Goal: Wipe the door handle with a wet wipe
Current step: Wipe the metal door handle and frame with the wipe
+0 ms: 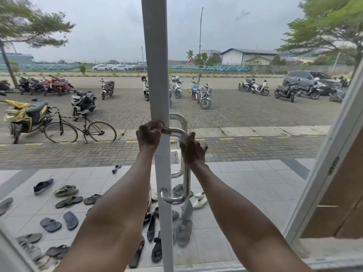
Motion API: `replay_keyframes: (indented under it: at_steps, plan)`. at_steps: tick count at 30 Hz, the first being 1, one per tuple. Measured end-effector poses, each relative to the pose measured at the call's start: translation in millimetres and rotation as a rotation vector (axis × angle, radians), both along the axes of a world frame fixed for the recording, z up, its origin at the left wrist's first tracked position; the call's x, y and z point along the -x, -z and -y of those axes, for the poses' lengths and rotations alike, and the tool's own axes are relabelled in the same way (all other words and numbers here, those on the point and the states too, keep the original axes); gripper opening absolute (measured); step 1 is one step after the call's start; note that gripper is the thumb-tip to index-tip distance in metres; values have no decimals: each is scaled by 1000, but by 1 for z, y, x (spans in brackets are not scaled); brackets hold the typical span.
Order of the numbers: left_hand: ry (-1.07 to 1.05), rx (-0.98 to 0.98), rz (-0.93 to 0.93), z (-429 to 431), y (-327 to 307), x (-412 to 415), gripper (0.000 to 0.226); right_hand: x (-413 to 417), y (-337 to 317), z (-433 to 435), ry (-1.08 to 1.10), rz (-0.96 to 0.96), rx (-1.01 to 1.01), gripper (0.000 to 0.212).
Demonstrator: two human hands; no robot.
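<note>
A chrome U-shaped door handle [186,183] is fixed to the white upright frame [158,75] of a glass door, straight ahead. My left hand [148,135] curls its fingers round the handle's top end, where it joins the frame. My right hand [193,152] grips the handle at its upper bend. Under that hand's fingers a whitish wet wipe [183,138] is wrapped against the metal. The straight lower part of the handle and its bottom bend are bare.
A matching chrome handle [177,117] sits on the far side of the glass. Outside, several sandals and shoes [68,201] lie on the tiled porch, with parked motorbikes and a bicycle [78,130] beyond. A white-framed panel [334,154] leans in at the right.
</note>
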State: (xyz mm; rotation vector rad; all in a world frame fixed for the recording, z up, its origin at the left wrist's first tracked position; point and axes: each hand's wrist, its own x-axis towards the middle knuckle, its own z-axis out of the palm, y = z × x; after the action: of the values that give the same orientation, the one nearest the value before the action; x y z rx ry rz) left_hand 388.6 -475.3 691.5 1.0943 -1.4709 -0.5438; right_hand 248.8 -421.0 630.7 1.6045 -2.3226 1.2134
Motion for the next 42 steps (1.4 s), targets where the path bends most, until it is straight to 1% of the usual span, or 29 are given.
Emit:
replay_keyframes:
  at_steps: [2,5,9,11,13,15,20,21,23,25,29,31,34,36,37,41,42]
  plan:
    - [5,-1,6,-1,0,-1,20,-1,5,-1,7,43,-4,43]
    - [7,-4,25,0,-1,-2,21,-1,0,-3,-2,17,-42,46]
    - [14,11,21,3,1,-1,22,4,-22,-3,-13,-208,-107,52]
    - [9,24,12,3,2,0,22,1,-34,-1,-48,-319,-87,48]
    - [2,39,3,4,4,0,22,-2,-40,2,-74,-379,-53,40]
    - [-1,55,6,5,5,-1,21,-4,-39,4,-78,-340,-31,37]
    - [0,92,30,9,8,-3,21,-2,-12,2,-43,-109,0,45]
    - [-4,128,67,8,9,-3,21,-2,-7,1,-43,-69,4,45]
    - [-2,261,209,9,12,-7,22,-3,0,-1,-53,1,17,46]
    - [41,394,347,11,16,-13,27,-5,3,-4,-55,40,7,52]
    - [76,538,505,12,18,-24,34,-6,0,-8,-79,70,-36,58]
    - [100,568,581,11,18,-26,38,-3,-8,-10,-98,63,-50,51]
    - [131,573,656,14,17,-29,39,2,-25,-7,-147,-92,-20,31]
    - [131,596,682,15,18,-30,36,0,-33,-3,-149,-181,-9,30]
    - [129,617,683,16,19,-31,35,-2,-34,-1,-133,-195,-3,29]
    - [129,652,647,19,29,-31,37,-8,-23,-1,-74,-84,55,20]
    - [124,645,633,21,32,-30,38,-7,-18,-1,-70,-56,65,21]
